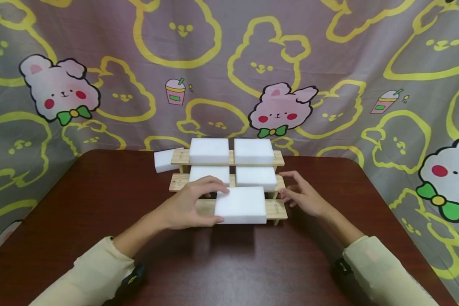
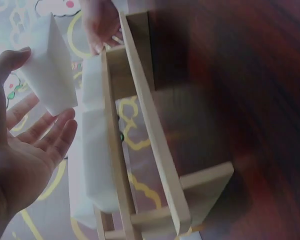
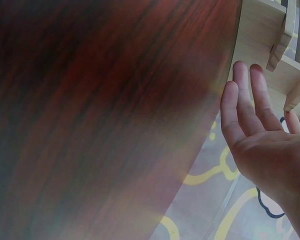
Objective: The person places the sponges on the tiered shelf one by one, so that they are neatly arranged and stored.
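My left hand (image 1: 189,205) pinches a white foam block (image 1: 240,205) by its left end, thumb at the front and fingers behind. In the left wrist view the block (image 2: 49,70) hovers apart from the lowest shelf of a three-tier wooden rack (image 1: 277,208). At the rack's right end is my right hand (image 1: 306,196), fingers loosely spread by the middle tier; whether the fingertips touch the wood I cannot tell. Two white blocks lie on the top tier, left (image 1: 209,148) and right (image 1: 253,149). Another pair, left (image 1: 210,174) and right (image 1: 255,176), sits on the middle tier.
A further white block (image 1: 164,161) lies on the table behind the rack's left side, partly hidden by the top tier. The dark brown table (image 1: 229,272) meets a patterned curtain (image 1: 214,85) at the back and sides.
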`<state>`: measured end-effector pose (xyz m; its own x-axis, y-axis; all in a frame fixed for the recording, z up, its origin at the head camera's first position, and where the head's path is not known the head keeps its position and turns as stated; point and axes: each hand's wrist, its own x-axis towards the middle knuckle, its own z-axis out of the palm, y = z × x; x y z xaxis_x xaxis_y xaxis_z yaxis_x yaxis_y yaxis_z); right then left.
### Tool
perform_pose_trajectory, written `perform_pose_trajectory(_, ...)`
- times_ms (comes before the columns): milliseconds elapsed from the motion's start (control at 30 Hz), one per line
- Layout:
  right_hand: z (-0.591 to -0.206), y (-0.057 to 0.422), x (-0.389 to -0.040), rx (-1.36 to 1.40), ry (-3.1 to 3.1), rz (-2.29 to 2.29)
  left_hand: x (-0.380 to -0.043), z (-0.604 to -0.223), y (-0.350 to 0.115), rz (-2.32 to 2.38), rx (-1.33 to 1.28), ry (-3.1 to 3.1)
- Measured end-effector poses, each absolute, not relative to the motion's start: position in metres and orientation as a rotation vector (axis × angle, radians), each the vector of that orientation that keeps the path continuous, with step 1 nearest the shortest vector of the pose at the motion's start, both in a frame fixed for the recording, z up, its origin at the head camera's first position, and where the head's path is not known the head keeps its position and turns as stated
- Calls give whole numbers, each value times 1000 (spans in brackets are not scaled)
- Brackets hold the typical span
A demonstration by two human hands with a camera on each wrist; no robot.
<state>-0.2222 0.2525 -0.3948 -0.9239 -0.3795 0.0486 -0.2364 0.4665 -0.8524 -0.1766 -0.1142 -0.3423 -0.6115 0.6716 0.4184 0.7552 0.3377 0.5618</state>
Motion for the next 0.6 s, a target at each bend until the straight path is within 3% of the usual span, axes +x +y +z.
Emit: perform_pose_trajectory(600,-395,253,-222,-521,2569,-1444,-173,-367,-85,-1042,-1390,-2513)
